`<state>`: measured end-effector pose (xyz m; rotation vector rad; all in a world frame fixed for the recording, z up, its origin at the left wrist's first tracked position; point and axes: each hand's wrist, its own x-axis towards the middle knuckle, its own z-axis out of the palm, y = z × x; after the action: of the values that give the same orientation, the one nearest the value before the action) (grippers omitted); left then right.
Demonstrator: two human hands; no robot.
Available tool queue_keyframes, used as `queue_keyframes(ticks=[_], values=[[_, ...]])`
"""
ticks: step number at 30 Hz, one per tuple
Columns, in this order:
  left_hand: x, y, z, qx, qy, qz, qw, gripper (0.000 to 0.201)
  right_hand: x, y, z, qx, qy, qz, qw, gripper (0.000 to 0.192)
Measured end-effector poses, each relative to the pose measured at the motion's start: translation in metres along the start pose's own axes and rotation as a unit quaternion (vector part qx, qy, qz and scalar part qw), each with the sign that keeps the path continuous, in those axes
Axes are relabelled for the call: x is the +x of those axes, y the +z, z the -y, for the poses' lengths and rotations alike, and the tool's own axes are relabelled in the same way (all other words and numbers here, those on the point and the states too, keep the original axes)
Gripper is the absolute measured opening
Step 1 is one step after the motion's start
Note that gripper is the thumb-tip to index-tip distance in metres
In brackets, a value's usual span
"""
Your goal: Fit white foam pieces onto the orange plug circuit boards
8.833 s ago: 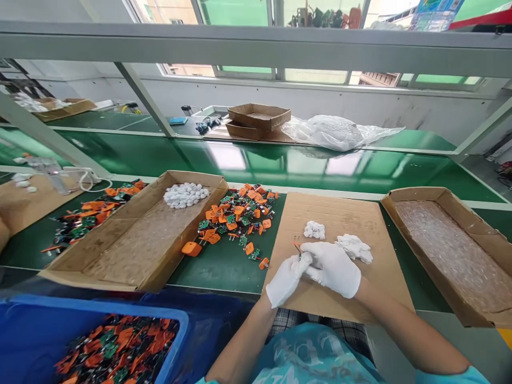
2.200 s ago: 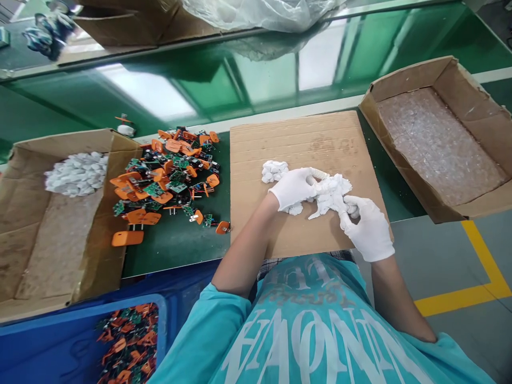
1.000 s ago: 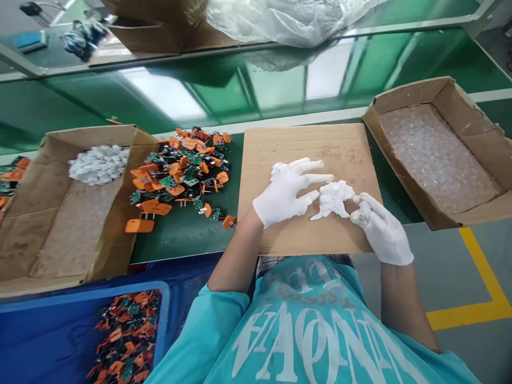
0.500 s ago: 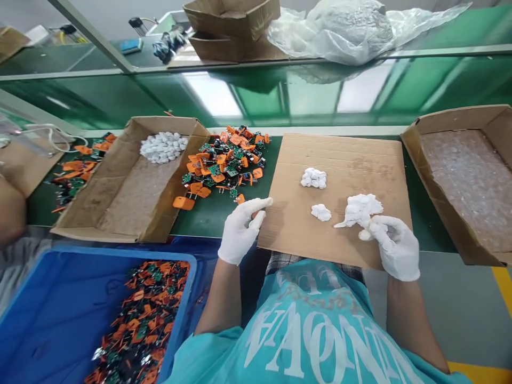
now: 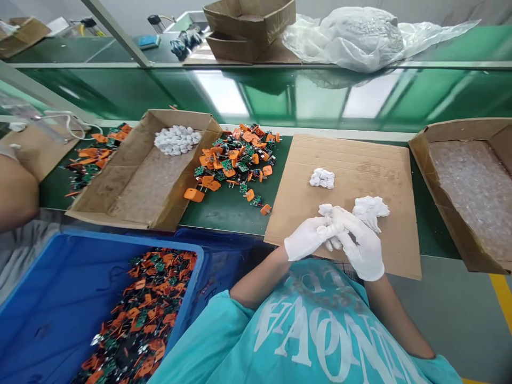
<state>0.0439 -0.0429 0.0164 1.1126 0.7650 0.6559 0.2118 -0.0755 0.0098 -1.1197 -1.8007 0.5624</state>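
Note:
My white-gloved left hand [image 5: 309, 238] and right hand [image 5: 363, 246] meet over the near part of a flat cardboard sheet [image 5: 372, 160]. Their fingers are closed and overlap; whatever lies between them is hidden, white against white. Just beyond the fingertips is a small white putty-like clump [image 5: 325, 209], partly covered. To the right of my right hand sits a larger, ragged lump of white putty [image 5: 371, 210]. Several small white pieces lie grouped as a cluster [image 5: 322, 178] farther back on the sheet.
Orange plug parts with green circuit boards form a pile [image 5: 236, 157] left of the sheet. An open cardboard box [image 5: 136, 186] holds white pieces; another box [image 5: 444, 197] at right holds clear ones. A blue bin [image 5: 52, 298] stands front left. Another person's arm [image 5: 18, 194] shows at far left.
My left hand has moved right onto the sheet and closed. My right hand, with a small pinched bit of white putty, has left the large lump and moved left to meet it.

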Motion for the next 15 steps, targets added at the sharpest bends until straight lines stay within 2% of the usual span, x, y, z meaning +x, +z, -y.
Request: queue_keyframes(ticks=[3,6,8,10,12,13,14,15], values=[[0.005,-0.001,0.010,-0.057,-0.002,-0.024,0.998,0.065,0.004,0.006,0.003,0.003,0.018,0.018,1.000,0.044],[0.002,-0.004,0.016,-0.052,0.017,-0.060,0.997,0.068,0.005,0.009,0.003,0.008,0.047,0.063,0.997,0.053],[-0.004,-0.006,0.016,-0.005,0.024,-0.047,0.999,0.071,0.007,0.011,0.002,-0.018,0.016,0.077,0.997,0.044],[-0.011,-0.011,0.011,0.049,0.029,0.016,0.998,0.076,0.008,0.012,0.002,-0.040,-0.017,0.074,0.996,0.033],[-0.020,-0.017,0.002,0.113,0.039,0.073,0.990,0.079,0.009,0.014,0.002,-0.042,-0.013,0.078,0.996,0.027],[-0.025,-0.022,-0.003,0.151,0.050,0.078,0.984,0.077,0.009,0.014,0.002,-0.039,0.005,0.082,0.996,0.024],[-0.031,-0.028,-0.008,0.200,0.064,0.056,0.976,0.072,0.008,0.015,0.001,-0.028,0.030,0.079,0.996,0.022],[-0.037,-0.035,-0.013,0.258,0.075,0.005,0.963,0.064,0.006,0.015,0.000,-0.008,0.063,0.064,0.996,0.020]])
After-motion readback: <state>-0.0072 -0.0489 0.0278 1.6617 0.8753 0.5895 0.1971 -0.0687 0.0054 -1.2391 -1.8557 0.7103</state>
